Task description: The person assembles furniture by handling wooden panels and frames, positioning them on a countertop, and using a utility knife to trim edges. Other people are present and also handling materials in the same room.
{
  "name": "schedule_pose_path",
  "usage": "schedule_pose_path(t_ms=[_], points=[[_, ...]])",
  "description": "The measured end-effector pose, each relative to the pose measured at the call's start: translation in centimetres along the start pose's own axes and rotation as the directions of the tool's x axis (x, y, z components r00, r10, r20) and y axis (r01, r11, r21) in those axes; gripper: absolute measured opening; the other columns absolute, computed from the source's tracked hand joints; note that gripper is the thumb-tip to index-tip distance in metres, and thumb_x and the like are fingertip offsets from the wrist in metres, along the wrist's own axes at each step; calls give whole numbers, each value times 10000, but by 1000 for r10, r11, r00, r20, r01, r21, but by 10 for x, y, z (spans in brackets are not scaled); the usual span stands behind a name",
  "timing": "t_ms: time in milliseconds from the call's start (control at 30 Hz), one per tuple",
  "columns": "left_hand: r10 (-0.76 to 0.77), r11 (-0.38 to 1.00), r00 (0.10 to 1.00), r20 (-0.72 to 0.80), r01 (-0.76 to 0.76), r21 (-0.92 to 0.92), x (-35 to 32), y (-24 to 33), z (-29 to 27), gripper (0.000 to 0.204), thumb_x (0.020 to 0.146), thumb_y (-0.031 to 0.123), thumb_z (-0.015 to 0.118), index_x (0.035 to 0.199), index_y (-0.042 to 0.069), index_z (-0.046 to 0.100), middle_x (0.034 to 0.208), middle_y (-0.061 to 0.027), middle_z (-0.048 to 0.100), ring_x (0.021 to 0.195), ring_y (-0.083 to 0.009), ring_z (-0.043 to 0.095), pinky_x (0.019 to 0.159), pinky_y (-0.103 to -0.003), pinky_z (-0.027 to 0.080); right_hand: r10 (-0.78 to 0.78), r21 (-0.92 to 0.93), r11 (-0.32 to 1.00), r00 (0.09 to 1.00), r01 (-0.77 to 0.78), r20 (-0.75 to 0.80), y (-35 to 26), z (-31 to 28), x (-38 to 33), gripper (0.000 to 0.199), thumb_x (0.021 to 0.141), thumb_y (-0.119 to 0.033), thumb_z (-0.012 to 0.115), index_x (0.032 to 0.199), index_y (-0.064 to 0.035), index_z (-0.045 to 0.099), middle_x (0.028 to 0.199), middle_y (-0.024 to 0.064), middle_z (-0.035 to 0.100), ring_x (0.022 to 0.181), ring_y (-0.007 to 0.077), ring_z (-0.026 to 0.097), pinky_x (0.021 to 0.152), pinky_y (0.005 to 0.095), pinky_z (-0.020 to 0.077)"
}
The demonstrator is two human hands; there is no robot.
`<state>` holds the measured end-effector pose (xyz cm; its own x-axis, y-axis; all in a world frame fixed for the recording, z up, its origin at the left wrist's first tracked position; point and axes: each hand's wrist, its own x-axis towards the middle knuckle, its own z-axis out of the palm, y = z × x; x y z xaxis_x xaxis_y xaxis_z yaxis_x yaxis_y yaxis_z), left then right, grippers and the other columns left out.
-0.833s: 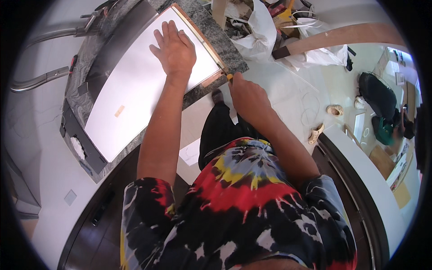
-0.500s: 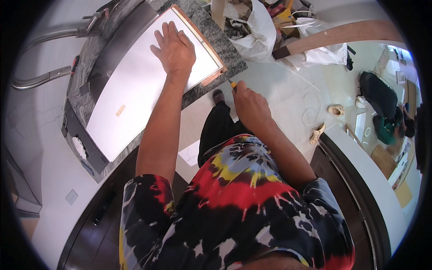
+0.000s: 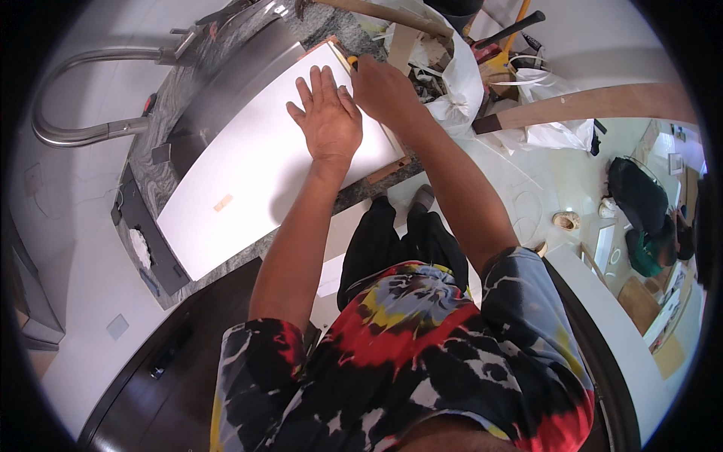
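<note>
With my left hand [image 3: 329,120] pressed flat, fingers spread, on the white panel [image 3: 248,169] lying across the granite counter [image 3: 162,181], my right hand [image 3: 385,89] pinches a yellow-orange tool [image 3: 352,62] at its far edge, apparently mid-trim, so the next pass needs steady downward pressure.

Grey granite countertop [image 3: 154,181] — white board [image 3: 248,162] flat on it, curved steel faucet [image 3: 83,98] alongside.

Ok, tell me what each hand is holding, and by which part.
Left hand holds nothing; it presses flat on the white board. Right hand is closed on a small yellow-orange tool at the board's far edge; the grip is hidden.
</note>
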<state>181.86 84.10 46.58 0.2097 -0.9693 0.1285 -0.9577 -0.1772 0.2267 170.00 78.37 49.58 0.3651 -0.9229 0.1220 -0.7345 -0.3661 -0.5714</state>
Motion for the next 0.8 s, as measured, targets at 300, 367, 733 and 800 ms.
schedule_pose_path(t_ms=[300,367,733,800], points=[[21,1000,999,-24,-21,7,-1,0,-3,541,1022,263,404,1509,28,406,1593,-171,376,1490,-437,284,1137,-678,205,-16,-67,997,977,31,211,13,22,39,345,766,-187,757,1022,32,679,942,192,724,947,382,719,831,465,581],[48,999,998,-44,-47,19,2,1,-4,536,1019,261,412,1502,30,414,1582,-176,390,1480,-439,300,1127,-682,212,65,-43,998,960,-56,274,16,25,48,348,764,-187,752,1025,33,688,970,196,730,970,381,718,837,456,582],[29,999,999,13,-28,-40,7,4,-9,537,1031,271,403,1506,21,414,1601,-163,364,1502,-436,253,1155,-682,169,183,37,977,917,-209,355,-13,-24,7,325,872,-278,678,968,31,709,930,202,733,898,398,724,803,474,579],[46,999,997,-60,-46,-12,1,-4,3,527,1043,296,383,1503,40,418,1579,-172,395,1481,-449,293,1133,-690,205,163,64,981,957,-183,242,-7,-10,-23,284,904,-228,623,968,44,674,915,230,724,884,407,721,796,486,576]])
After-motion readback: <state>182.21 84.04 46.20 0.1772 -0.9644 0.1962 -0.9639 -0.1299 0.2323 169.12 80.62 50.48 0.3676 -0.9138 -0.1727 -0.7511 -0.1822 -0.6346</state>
